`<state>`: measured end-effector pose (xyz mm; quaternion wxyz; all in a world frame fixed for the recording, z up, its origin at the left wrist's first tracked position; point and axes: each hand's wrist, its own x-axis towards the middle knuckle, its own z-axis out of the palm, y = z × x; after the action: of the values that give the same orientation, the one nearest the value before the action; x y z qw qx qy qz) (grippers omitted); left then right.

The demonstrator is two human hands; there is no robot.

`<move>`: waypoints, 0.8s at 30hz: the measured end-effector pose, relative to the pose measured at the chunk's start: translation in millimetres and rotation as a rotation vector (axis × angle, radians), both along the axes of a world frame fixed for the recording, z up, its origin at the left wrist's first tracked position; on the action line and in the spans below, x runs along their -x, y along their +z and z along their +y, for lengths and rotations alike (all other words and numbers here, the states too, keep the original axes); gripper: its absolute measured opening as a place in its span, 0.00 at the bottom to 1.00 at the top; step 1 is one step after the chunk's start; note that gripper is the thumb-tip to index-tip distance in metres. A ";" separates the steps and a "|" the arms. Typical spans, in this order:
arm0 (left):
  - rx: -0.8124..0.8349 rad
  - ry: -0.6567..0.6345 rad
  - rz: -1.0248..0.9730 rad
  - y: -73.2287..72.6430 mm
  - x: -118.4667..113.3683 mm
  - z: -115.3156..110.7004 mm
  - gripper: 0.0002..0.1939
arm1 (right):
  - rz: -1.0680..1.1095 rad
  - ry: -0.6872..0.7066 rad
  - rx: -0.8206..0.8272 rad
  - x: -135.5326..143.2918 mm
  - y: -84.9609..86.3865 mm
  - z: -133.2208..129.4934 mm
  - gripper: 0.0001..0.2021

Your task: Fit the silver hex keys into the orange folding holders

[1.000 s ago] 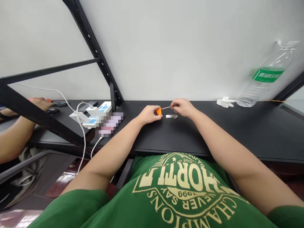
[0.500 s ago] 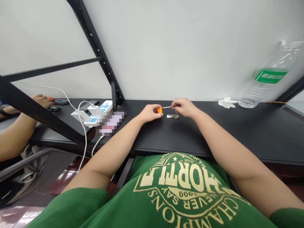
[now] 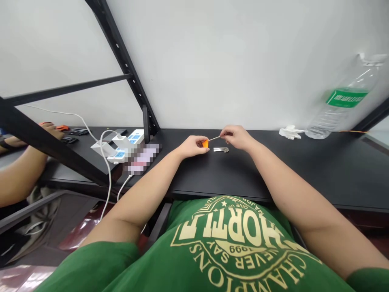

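Between the fingers and thumb of my left hand [image 3: 192,147] is a small orange hex key holder [image 3: 206,144]. My right hand [image 3: 236,136] pinches one end of a thin metal hex key [image 3: 214,138]. The key's other end reaches the orange holder; whether it sits inside a hole cannot be made out. Just below, several bent hex keys [image 3: 221,149] lie nested side by side on the black table [image 3: 225,174], apart from both hands.
Left of my arm are a power strip [image 3: 138,136] with white plugs and cables, and a blurred-out phone [image 3: 142,159]. A black metal frame [image 3: 127,69] stands there, with another person's hand [image 3: 53,130] beyond. At right are a crumpled white glove [image 3: 291,132] and a plastic bottle [image 3: 340,105].
The hex key has tilted, its right end now higher relative to the orange holder. My left hand has shifted very slightly. The nested keys stay put.
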<state>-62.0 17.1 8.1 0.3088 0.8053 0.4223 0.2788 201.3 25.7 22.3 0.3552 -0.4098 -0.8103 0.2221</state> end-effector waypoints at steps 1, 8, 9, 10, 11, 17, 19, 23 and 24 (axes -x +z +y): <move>0.000 -0.015 0.005 1.9 -0.1 -2.4 0.21 | 0.002 -0.006 -0.001 -0.2 -0.2 0.2 0.08; -0.088 -0.051 0.040 14.6 -4.4 -15.1 0.13 | -0.030 -0.048 -0.041 -2.8 0.3 1.5 0.07; -0.098 -0.052 0.047 15.2 -5.1 -15.8 0.13 | -0.037 -0.041 -0.054 -2.3 0.5 1.3 0.07; -0.105 -0.059 0.056 15.3 -5.8 -16.2 0.13 | -0.047 -0.028 -0.074 -1.0 0.3 0.8 0.08; -0.113 -0.073 0.064 14.9 -6.6 -16.6 0.12 | -0.057 -0.009 -0.101 1.1 -0.4 0.0 0.08; -0.198 -0.119 0.062 8.4 -12.7 -16.5 0.17 | -0.063 0.154 -0.253 26.5 -13.1 -10.7 0.12; -0.223 -0.094 0.065 6.6 -14.0 -15.4 0.20 | -0.047 0.135 -0.241 30.3 -15.2 -12.7 0.13; -0.244 0.013 0.049 4.1 -13.3 -12.0 0.23 | -0.169 -0.087 -0.136 19.4 -12.8 -5.4 0.09; -0.235 0.028 0.043 3.4 -12.6 -11.2 0.25 | -0.245 -0.125 -0.092 14.2 -12.0 -1.9 0.08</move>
<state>-49.4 6.0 11.5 0.1991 0.8357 0.4046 0.3134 187.1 23.7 10.3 0.2851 -0.4666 -0.8299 0.1103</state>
